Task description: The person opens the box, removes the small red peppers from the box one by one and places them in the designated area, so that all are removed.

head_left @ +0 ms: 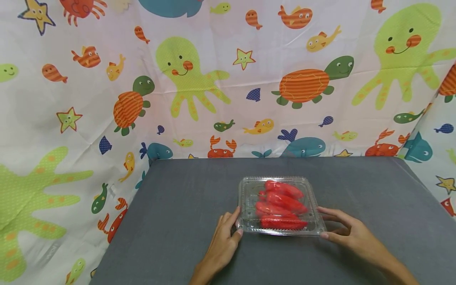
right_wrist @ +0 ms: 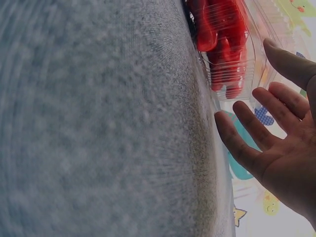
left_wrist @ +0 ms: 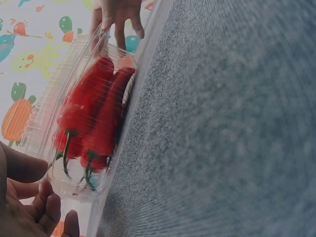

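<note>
A clear plastic container (head_left: 249,223) with a ribbed, closed lid lies on the grey table. Inside are several red peppers (head_left: 285,202), whose green stems show in the left wrist view. At the container's left edge, my left hand (head_left: 223,239) pinches the rim near the front corner, its fingers curled in the left wrist view. My right hand (head_left: 350,233) touches the opposite edge, thumb at the front right corner and fingers farther back. The right wrist view shows that hand's fingers (right_wrist: 242,145) fairly straight and spread, with the thumb apart from them.
The grey table (head_left: 178,198) stretches out on both sides of the container. A white cloth (head_left: 210,27) printed with sea animals hangs behind the table's back edge and along the left and right sides.
</note>
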Action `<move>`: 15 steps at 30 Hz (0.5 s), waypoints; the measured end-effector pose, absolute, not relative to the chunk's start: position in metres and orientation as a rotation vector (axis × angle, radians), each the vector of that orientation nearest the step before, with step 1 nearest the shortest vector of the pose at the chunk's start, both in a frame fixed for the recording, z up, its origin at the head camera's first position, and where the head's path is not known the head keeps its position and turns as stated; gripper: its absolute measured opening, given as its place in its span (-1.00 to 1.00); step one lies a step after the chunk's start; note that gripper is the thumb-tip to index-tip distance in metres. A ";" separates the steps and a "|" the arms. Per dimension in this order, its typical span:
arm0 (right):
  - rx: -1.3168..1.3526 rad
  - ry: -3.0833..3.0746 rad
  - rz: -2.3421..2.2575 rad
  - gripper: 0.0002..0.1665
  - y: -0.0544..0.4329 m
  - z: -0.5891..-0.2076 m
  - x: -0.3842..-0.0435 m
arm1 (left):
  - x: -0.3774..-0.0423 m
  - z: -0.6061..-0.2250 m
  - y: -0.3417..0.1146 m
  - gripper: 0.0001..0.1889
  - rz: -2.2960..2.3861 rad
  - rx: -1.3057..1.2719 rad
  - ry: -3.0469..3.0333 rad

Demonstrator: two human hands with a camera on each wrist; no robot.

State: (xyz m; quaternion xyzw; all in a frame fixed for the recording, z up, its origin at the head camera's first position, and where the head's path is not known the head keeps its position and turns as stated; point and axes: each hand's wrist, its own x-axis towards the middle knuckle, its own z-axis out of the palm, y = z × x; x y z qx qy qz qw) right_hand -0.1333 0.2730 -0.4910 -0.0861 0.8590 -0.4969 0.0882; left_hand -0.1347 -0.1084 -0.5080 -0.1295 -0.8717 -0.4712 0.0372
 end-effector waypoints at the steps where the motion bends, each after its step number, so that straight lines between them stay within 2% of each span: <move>1: -0.262 2.560 -1.478 -0.19 0.273 -0.491 -0.133 | -0.135 -0.508 -0.108 -0.31 -1.446 -0.399 -2.669; 15: -0.309 2.569 -1.502 -0.23 0.274 -0.492 -0.133 | -0.137 -0.509 -0.106 -0.32 -1.579 -0.369 -2.639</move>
